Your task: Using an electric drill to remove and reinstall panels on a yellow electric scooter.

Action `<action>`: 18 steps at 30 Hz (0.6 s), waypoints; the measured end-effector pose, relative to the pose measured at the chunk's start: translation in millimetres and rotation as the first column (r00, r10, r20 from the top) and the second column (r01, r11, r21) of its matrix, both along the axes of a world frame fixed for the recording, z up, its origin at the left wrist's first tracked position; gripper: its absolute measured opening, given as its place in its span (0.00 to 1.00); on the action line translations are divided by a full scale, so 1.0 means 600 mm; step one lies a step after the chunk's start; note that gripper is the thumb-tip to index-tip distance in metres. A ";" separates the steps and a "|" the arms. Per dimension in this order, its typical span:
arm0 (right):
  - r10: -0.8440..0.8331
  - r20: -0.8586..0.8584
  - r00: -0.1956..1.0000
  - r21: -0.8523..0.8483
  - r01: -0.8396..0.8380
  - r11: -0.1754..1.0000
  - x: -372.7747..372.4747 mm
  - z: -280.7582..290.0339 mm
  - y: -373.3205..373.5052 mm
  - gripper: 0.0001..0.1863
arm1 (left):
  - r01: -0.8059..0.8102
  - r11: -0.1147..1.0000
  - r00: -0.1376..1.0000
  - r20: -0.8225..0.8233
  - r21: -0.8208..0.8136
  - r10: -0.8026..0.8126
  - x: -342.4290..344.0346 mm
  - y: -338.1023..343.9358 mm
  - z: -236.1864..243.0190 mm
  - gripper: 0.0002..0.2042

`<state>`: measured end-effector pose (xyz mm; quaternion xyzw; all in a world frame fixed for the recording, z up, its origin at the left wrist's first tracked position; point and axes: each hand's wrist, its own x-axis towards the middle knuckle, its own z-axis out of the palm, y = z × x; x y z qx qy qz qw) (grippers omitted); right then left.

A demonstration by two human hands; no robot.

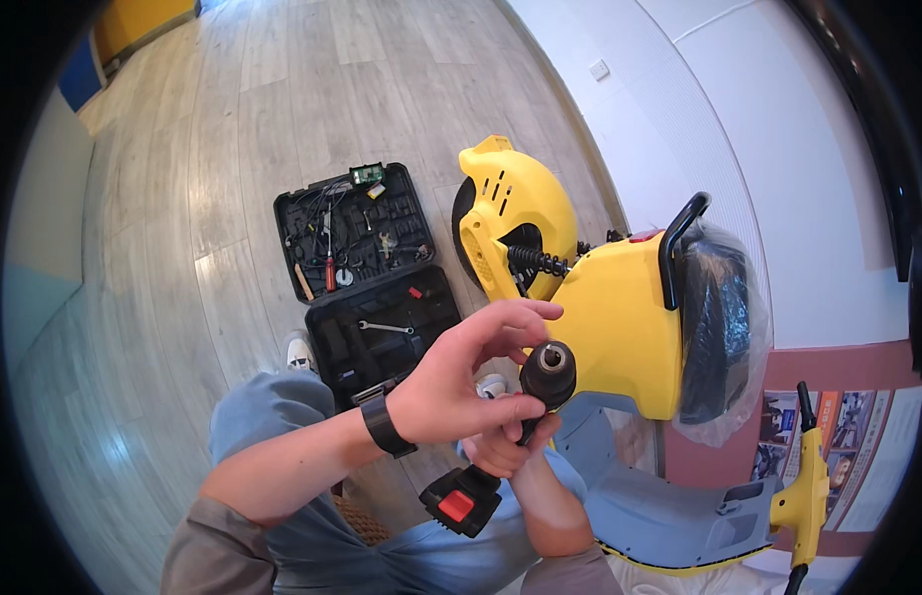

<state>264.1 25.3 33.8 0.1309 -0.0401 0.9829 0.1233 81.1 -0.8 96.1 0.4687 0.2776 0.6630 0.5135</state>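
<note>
A black cordless drill [549,375] with a red-marked battery is held over my lap, its chuck pointing up at me. My right hand [510,448] is wrapped round the drill's grip, below the chuck. Around the chuck's left side curves my left hand [461,372], its thumb lying against the drill and its other fingers apart above the chuck. Metal shows in the mouth of the chuck; whether a bit sits there I cannot tell. A black band is on my left wrist.
An open black tool case [357,238] lies on the wood floor, holding a screwdriver [330,273], a wrench [385,327] and cables. On my right stands a yellow scooter [614,327] with a plastic-wrapped seat [719,327], close to the wall.
</note>
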 end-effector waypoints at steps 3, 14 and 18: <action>0.003 -0.034 0.999 -0.005 -0.004 1.000 -0.009 0.006 0.006 0.20 | 0.013 0.999 0.994 -0.109 0.043 -0.008 -0.003 -0.002 0.005 0.45; 0.018 -0.070 0.997 0.050 -0.014 0.999 -0.012 0.008 0.005 0.19 | -0.019 0.996 0.988 0.154 -0.086 0.032 0.010 -0.009 0.003 0.40; 0.110 -0.226 0.968 0.065 -0.097 0.993 0.007 -0.044 0.004 0.24 | -0.207 0.978 0.978 -0.039 -0.030 0.206 0.032 -0.001 -0.011 0.34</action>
